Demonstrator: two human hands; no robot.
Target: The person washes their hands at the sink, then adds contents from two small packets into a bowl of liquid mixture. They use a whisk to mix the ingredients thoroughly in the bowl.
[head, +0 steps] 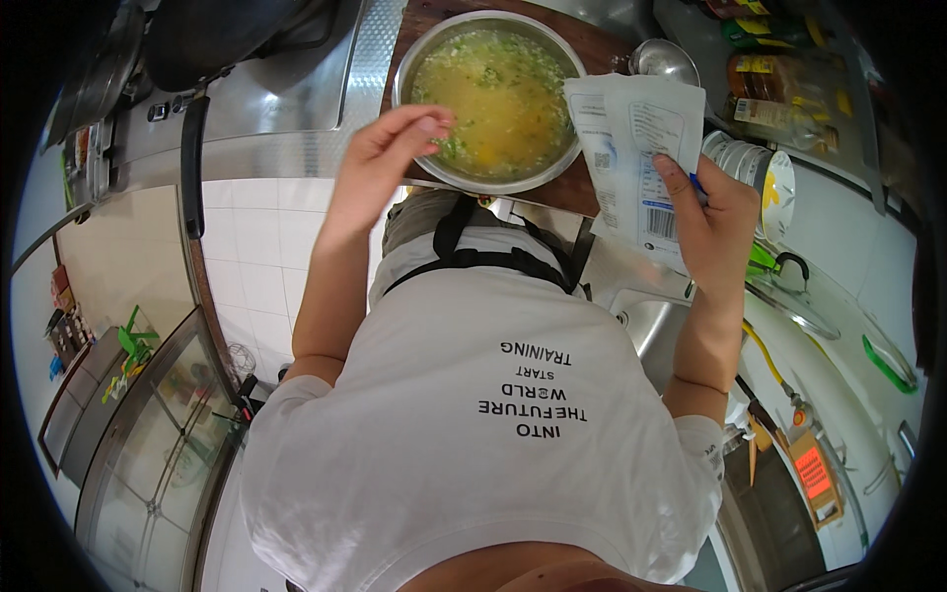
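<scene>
A wide steel bowl point(575, 159) sits on a dark wooden board point(592, 37). Inside is a yellow-green liquid point(488, 103) with chopped green bits and froth at its edges. My left hand point(392, 155) hovers over the bowl's left rim, fingertips drawn together; whether anything is pinched between them cannot be told. To the right of the bowl, my right hand point(714, 214) grips a white printed plastic packet point(629, 140), thumb on its front face. The packet overlaps the bowl's right rim in the view. Its opening and contents are not visible.
A steel ladle point(664, 61) lies behind the packet. Bottles point(762, 74) and stacked bowls point(777, 192) stand at right, above a glass lid point(803, 307) and a sink point(655, 325). At left, a dark pan's handle point(194, 163) juts past the counter edge.
</scene>
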